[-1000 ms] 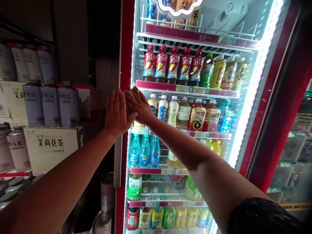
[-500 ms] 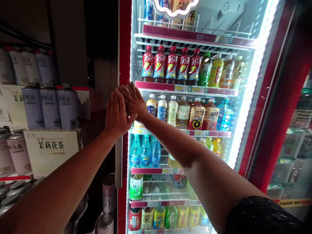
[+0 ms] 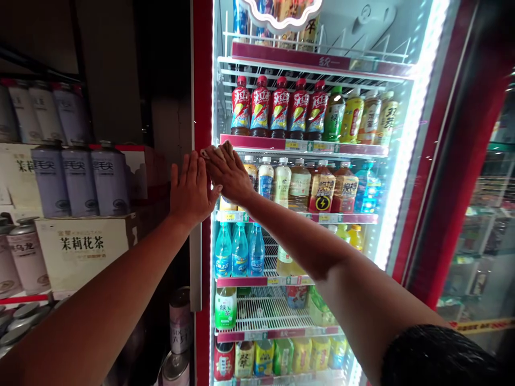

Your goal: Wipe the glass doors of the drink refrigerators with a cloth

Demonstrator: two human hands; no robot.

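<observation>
My right hand [image 3: 229, 174] lies over a crumpled cloth [image 3: 227, 149], pressing it at the left side of the glass-fronted drinks fridge, near the red door frame [image 3: 203, 80]. The cloth's folds stick out beyond the fingertips. Just left of it, my left hand [image 3: 190, 187] is open and flat against the frame's edge, fingers pointing up and thumb spread toward the right wrist. Through the glass, behind my right hand, a shelf of bottles [image 3: 282, 179] shows. Red-capped bottles [image 3: 280, 110] stand in a row on the shelf above.
Purple cans [image 3: 79, 177] stand on a white carton [image 3: 82, 249] on the left, with more cans below. A glowing wavy-edged light [image 3: 281, 24] hangs at the top of the fridge. Another red frame [image 3: 469, 214] and glass shelves are on the right.
My right hand has shifted right with the cloth, away from the left fingertips, and more of the cloth shows. The left hand stays at the frame. The view has shifted slightly.
</observation>
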